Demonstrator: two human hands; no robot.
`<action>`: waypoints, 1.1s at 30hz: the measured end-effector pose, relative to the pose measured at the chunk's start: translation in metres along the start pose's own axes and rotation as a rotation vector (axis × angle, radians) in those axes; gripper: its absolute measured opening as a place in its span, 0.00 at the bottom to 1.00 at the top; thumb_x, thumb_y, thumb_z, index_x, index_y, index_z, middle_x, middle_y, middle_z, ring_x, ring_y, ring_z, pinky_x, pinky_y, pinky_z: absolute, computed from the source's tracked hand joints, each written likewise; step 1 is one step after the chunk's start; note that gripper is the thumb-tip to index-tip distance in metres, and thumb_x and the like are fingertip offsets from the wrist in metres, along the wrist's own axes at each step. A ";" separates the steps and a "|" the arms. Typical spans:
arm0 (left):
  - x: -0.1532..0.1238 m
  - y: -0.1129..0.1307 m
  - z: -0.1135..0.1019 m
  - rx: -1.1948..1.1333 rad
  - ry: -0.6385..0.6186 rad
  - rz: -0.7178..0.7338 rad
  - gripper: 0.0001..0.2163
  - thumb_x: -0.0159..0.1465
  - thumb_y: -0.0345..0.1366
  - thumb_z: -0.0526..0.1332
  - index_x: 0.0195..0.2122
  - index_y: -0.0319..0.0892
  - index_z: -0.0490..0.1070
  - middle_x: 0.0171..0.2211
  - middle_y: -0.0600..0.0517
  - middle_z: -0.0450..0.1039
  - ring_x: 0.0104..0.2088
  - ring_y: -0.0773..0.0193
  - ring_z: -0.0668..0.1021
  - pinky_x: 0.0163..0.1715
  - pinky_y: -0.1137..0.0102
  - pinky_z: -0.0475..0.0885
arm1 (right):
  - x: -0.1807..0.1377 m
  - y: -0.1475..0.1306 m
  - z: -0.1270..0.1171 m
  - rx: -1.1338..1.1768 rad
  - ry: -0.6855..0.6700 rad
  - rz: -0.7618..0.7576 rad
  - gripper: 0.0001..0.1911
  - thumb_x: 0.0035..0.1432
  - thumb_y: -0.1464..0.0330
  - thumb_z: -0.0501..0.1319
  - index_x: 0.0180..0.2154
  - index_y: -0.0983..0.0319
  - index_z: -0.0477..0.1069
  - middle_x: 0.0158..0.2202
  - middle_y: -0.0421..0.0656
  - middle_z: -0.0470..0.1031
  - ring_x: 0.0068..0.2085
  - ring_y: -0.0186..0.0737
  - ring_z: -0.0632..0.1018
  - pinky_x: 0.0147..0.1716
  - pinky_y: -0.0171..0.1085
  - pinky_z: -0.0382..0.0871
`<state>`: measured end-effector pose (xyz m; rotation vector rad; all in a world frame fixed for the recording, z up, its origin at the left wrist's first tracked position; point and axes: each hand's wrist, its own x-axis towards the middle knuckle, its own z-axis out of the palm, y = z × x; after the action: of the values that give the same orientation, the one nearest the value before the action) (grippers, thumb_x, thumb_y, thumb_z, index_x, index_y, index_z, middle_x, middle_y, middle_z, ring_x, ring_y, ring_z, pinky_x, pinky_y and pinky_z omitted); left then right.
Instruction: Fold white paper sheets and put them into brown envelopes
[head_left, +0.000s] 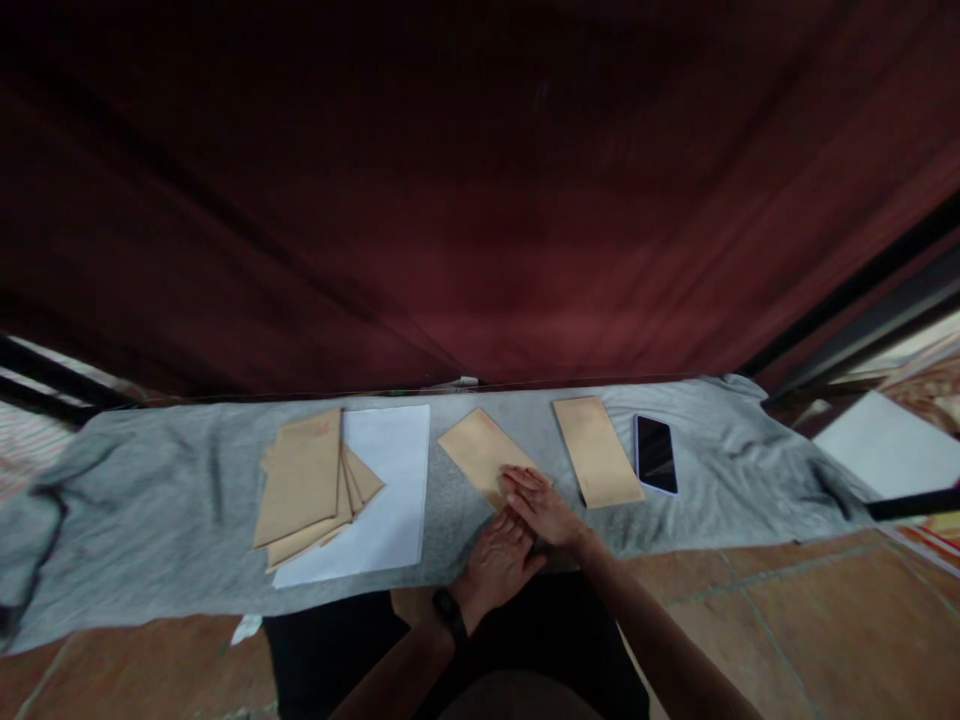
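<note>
A brown paper envelope (pixel 480 450) lies slanted on the grey cloth in front of me. My right hand (pixel 541 508) rests flat on its near end, fingers stretched out. Beside it, partly under the right fingers, my left hand (pixel 499 562) lies with its fingers extended at the envelope's near edge. A dark band (pixel 450 615) circles the left wrist. To the right is a second brown envelope (pixel 598 452), lying flat. Several more brown envelopes (pixel 304 480) sit in a fanned stack at the left, over white paper sheets (pixel 394 480).
A phone (pixel 655 455) with a light purple case lies right of the second envelope. Grey cloth (pixel 165 510) covers the long narrow surface. Behind it rises a dark red panel (pixel 480 250). A white sheet (pixel 892 445) is at the far right. Tiled floor (pixel 757 620) shows below.
</note>
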<state>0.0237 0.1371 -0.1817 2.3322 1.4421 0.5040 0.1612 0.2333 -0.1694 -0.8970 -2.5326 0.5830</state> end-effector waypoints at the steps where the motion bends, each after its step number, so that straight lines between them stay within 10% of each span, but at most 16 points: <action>1: -0.003 0.002 -0.001 0.000 0.008 -0.012 0.23 0.68 0.43 0.58 0.62 0.40 0.65 0.62 0.40 0.68 0.65 0.48 0.67 0.66 0.52 0.58 | 0.003 0.003 0.001 -0.043 -0.007 -0.027 0.23 0.73 0.65 0.48 0.65 0.58 0.63 0.66 0.45 0.66 0.66 0.39 0.65 0.67 0.48 0.57; 16: -0.003 -0.001 -0.007 0.155 -0.031 0.049 0.32 0.71 0.53 0.50 0.72 0.43 0.47 0.71 0.47 0.53 0.70 0.58 0.57 0.68 0.63 0.52 | 0.105 0.028 0.028 -0.273 0.052 0.134 0.27 0.71 0.64 0.49 0.67 0.66 0.58 0.67 0.51 0.62 0.68 0.46 0.63 0.67 0.48 0.53; 23: -0.004 -0.001 -0.005 0.198 0.050 0.038 0.25 0.74 0.49 0.46 0.68 0.45 0.57 0.68 0.51 0.60 0.68 0.63 0.62 0.67 0.66 0.54 | 0.078 0.028 0.005 -0.016 0.117 0.565 0.15 0.65 0.70 0.54 0.48 0.61 0.77 0.48 0.50 0.78 0.47 0.44 0.79 0.47 0.38 0.69; 33: -0.005 -0.002 -0.019 0.207 0.055 0.090 0.24 0.74 0.47 0.48 0.68 0.46 0.57 0.68 0.52 0.62 0.68 0.63 0.62 0.67 0.65 0.55 | 0.046 0.052 -0.014 0.348 0.164 0.722 0.12 0.52 0.62 0.63 0.23 0.62 0.75 0.24 0.43 0.78 0.32 0.44 0.79 0.31 0.36 0.69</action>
<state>0.0111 0.1357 -0.1668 2.5731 1.4817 0.4658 0.1608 0.3037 -0.1733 -1.6338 -1.8300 1.0631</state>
